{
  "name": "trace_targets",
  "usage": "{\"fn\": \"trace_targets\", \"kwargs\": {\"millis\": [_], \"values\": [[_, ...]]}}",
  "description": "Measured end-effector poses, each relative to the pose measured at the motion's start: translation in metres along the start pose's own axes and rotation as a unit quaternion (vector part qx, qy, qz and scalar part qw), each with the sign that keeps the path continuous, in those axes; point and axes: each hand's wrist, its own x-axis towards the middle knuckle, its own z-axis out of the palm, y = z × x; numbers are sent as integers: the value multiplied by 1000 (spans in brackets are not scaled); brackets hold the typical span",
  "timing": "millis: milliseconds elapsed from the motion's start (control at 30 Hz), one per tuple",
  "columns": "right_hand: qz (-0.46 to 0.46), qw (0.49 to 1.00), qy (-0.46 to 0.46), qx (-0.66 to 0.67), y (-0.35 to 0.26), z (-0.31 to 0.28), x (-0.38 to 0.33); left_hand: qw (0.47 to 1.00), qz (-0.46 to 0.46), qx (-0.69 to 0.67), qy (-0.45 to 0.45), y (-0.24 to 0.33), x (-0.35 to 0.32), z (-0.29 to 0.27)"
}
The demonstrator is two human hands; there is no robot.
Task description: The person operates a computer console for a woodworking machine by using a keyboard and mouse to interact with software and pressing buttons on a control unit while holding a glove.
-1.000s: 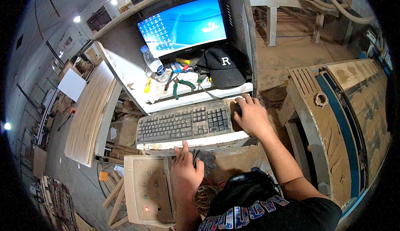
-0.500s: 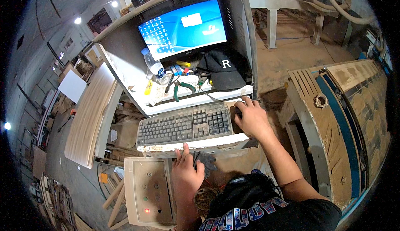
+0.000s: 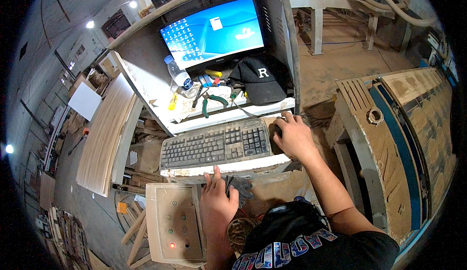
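Right hand [image 3: 291, 136] cupped over a dark mouse [image 3: 276, 133] at centre right of frame, fingers curved and closed around it; mouse mostly hidden under the palm. Left hand [image 3: 217, 199] at lower centre, below the keyboard [image 3: 216, 145], closed on a bunch of grey cloth or glove [image 3: 239, 186] against the front edge of the keyboard shelf [image 3: 228, 165]. Lit monitor [image 3: 214, 32] in the upper centre, blue desktop with small icons and one small pale window near the top.

Step judged in hand: pointer work on the screen. To do well: small wrist moves only, forearm resting on the shelf edge; eyes on the pointer, not the hand. Dusty surface likely to make tracking jumpy, so slow travel and a pause before each click. Left hand best kept steady where it is, clear of the control panel [image 3: 173, 227] just to its left, red lamp lit there.

Black cap [image 3: 260, 79], green-handled pliers [image 3: 212, 103] and plastic bottle [image 3: 179, 77] on the shelf under the screen, well apart from both hands.
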Motion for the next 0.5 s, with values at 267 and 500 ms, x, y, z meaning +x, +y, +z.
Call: {"fn": "trace_targets", "kwargs": {"millis": [267,500], "values": [[-1,1000,14,-8,0,1,-1,997,-58,-19,-40,11,3,-8],[5,1000,3,-2,-3,-4,-1,997,-58,-15,-39,10,2,-7]]}}
